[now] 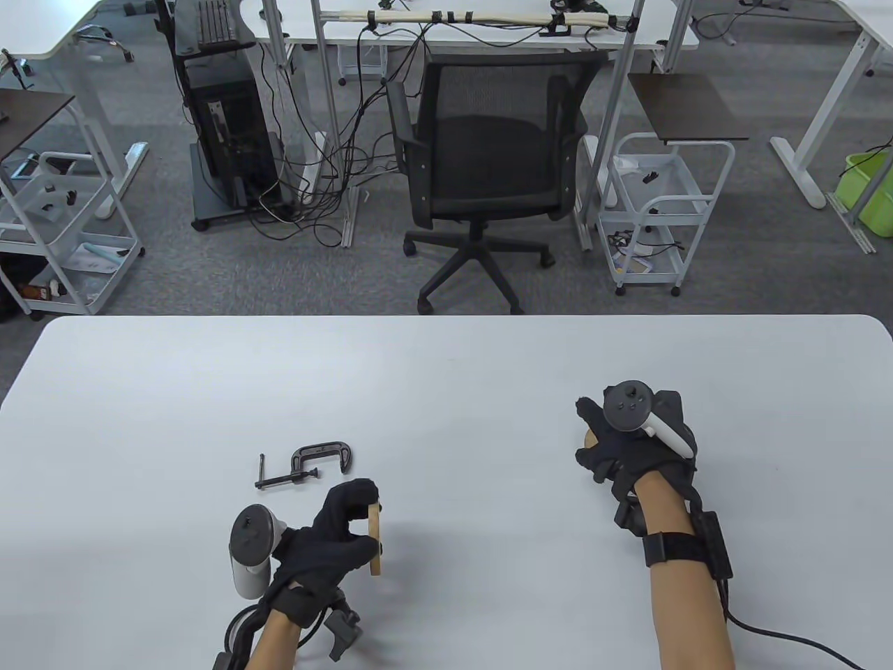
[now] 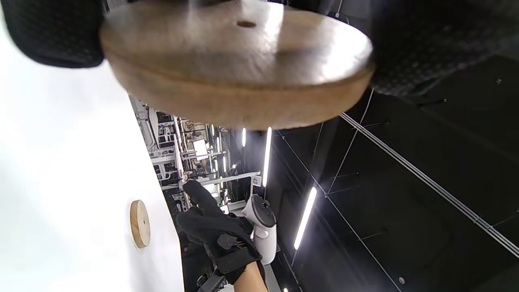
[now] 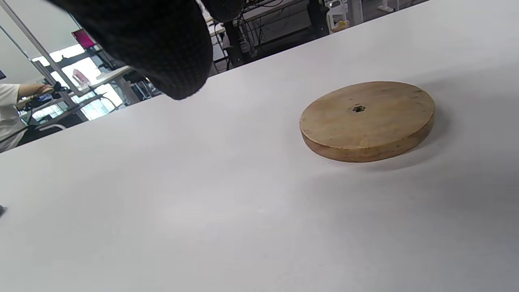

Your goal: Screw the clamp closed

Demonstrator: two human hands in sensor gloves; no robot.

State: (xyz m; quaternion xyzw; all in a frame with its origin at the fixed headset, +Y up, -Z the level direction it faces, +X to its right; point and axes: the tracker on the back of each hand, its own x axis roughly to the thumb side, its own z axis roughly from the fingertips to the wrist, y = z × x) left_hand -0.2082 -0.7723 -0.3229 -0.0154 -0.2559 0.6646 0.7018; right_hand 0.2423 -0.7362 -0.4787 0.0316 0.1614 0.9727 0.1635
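Wooden disc [image 1: 376, 537] in left hand [image 1: 335, 537]

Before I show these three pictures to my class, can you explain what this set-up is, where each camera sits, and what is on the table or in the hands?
There is no machine: a person in black sensor gloves works at a white table, with a tracker strapped to the back of each hand. One camera looks down at the table; the other two sit on the wrists, so their pictures are tilted. The left hand holds a wooden disc on edge, seen large in the left wrist view. A second wooden disc lies flat on the table; the right hand is above it, not gripping it. A black clamp lies untouched beyond the left hand.
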